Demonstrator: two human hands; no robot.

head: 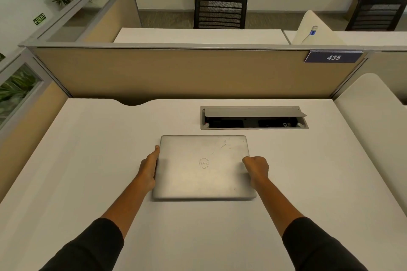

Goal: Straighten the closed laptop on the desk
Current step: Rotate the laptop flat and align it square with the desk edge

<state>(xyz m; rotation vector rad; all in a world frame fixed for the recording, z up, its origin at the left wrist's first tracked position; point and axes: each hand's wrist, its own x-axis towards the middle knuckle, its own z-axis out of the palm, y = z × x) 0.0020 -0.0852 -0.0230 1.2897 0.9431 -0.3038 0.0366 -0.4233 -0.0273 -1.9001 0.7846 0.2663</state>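
Observation:
A closed silver laptop (203, 167) lies flat in the middle of the white desk (88, 160), its edges roughly parallel to the desk's back edge. My left hand (149, 167) lies along the laptop's left edge, fingers stretched forward and pressed against the side. My right hand (256, 166) grips the laptop's right edge, fingers curled, the thumb side resting on the lid. Both arms wear dark sleeves.
Just behind the laptop an open cable box (254, 117) with a raised grey flap is set into the desk. A tan partition (176, 72) with a "435" sign (333, 57) closes the back. A low partition (26, 121) borders the left; another desk (374, 130) adjoins on the right.

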